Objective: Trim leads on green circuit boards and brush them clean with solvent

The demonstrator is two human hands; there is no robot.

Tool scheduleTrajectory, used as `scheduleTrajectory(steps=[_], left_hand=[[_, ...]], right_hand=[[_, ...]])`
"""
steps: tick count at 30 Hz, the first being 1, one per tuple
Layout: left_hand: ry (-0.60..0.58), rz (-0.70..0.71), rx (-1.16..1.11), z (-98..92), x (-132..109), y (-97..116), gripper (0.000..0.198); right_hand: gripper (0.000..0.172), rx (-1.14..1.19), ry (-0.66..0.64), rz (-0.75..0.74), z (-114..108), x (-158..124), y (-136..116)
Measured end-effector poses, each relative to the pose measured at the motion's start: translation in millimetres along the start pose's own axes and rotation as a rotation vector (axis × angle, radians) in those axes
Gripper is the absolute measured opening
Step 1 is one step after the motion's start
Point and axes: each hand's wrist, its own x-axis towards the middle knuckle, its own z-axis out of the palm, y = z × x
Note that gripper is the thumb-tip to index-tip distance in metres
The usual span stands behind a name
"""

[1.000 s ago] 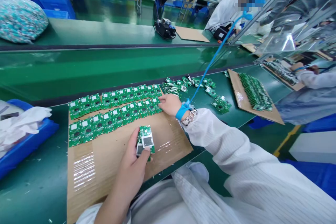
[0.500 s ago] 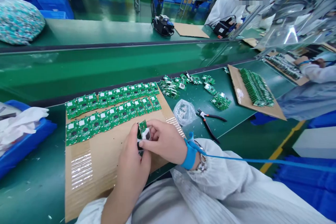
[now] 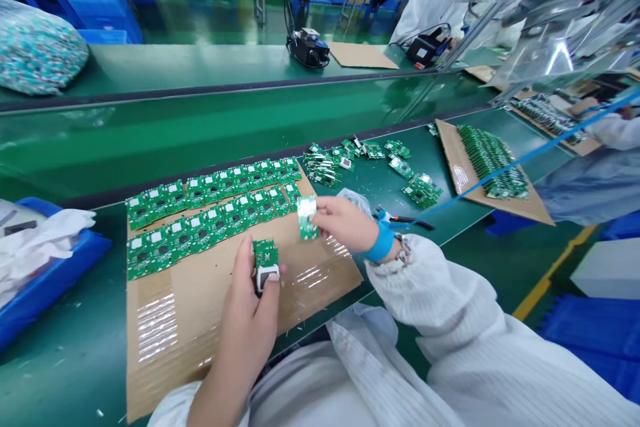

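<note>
My left hand (image 3: 253, 307) is closed around a green circuit board (image 3: 266, 255) with a white-framed dark square part at its lower end, the thumb resting on that part. Between the fingertips of my right hand (image 3: 345, 221) is another circuit board (image 3: 307, 217), raised over the cardboard sheet (image 3: 200, 320) near the right end of the lower board row. Two rows of circuit boards (image 3: 215, 221) lie along the cardboard's far side. A blue wrist strap (image 3: 381, 241) circles my right wrist, its cord running off to the upper right.
Loose circuit boards (image 3: 423, 190) lie right of the cardboard. Pliers (image 3: 413, 221) and a plastic bag (image 3: 356, 199) are partly hidden behind my right hand. Packed boards stand on a second cardboard (image 3: 457, 173). A blue bin (image 3: 95, 250) is at left. Co-workers sit beyond.
My hands have moved apart. My right hand has gone up and right with a circuit board, while my left hand keeps the one with the square part. The blue cord has swung upward.
</note>
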Motion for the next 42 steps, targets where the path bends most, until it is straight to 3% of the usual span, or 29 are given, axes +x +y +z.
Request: scheduleTrajectory(steps=[4,10,19,25,29,32,37,39,42], left_hand=[[-0.043,-0.038,-0.041,-1.3,1.9,-4.4,0.064],[-0.033,-0.022,-0.091,-4.4,2.3,-10.5,0.071],[0.033,0.155,-0.112,-5.0,-9.3,0.9,0.07],[0.026,0.183,-0.133,-6.6,-13.7,-0.8,0.072],[-0.005,0.149,-0.137,-6.8,-13.1,4.1,0.052],[-0.012,0.11,-0.157,-3.7,-12.9,12.6,0.036],[0.011,0.015,-0.245,2.3,-13.5,18.2,0.041],[-0.003,-0.045,-0.302,1.6,-10.9,14.0,0.049],[-0.042,-0.136,-0.422,-0.8,-3.7,5.9,0.065]], right_hand=[[0.014,-0.155,0.193,0.082,-22.0,38.6,15.3],[0.011,-0.298,0.247,0.139,-25.0,71.3,20.0],[0.013,-0.346,0.308,0.141,-17.2,71.4,24.9],[0.019,-0.337,0.317,0.115,-15.7,68.7,26.2],[0.024,-0.324,0.306,0.075,-15.0,66.7,27.2],[0.026,-0.316,0.293,0.027,-14.4,64.2,24.7],[0.028,-0.3,0.317,-0.036,-31.1,39.4,21.1],[0.031,-0.301,0.362,-0.033,-48.7,17.1,31.0],[0.042,-0.348,0.481,0.026,-79.1,-23.6,68.6]])
